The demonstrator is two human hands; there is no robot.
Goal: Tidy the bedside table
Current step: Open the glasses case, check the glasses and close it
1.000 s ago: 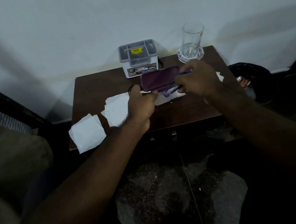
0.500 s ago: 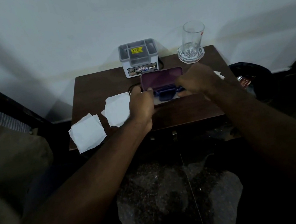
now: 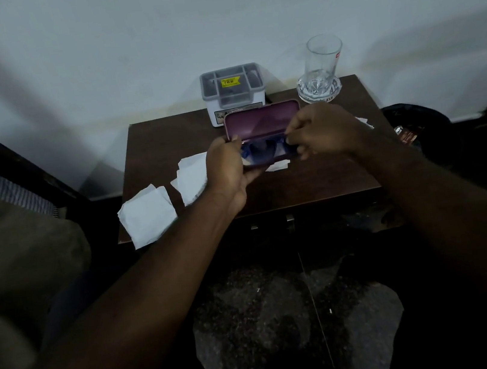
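I see, from the head camera, a small dark wooden table [image 3: 314,180] against a pale wall, in dim light. Both bare arms reach forward over it.

Between the hands, over the middle of the table, is a purple glasses case [image 3: 261,121]. Its lid stands open and upright, and a pair of blue glasses [image 3: 258,152] lies in its base.

The left hand [image 3: 227,167] has a closed grip on the case's left end, palm under the base and thumb up at the lid's corner. The right hand [image 3: 322,131] has a closed grip on the right end, lower fingers curled under the base, thumb and forefinger pinched together at the rim beside the end of the blue frame. I cannot tell whether the case touches the table.

At the back of the table, just behind the lid, stands a grey and white organiser box [image 3: 233,91] with a yellow sticker on top. To its right a clear drinking glass [image 3: 322,62] stands upright in a cut-glass dish [image 3: 306,92].

A white tissue [image 3: 193,176] lies under and left of the case. A second tissue [image 3: 147,217] overhangs the table's front left corner. A dark bin [image 3: 413,124] sits on the floor to the right, and a bed [image 3: 9,251] is at the left.
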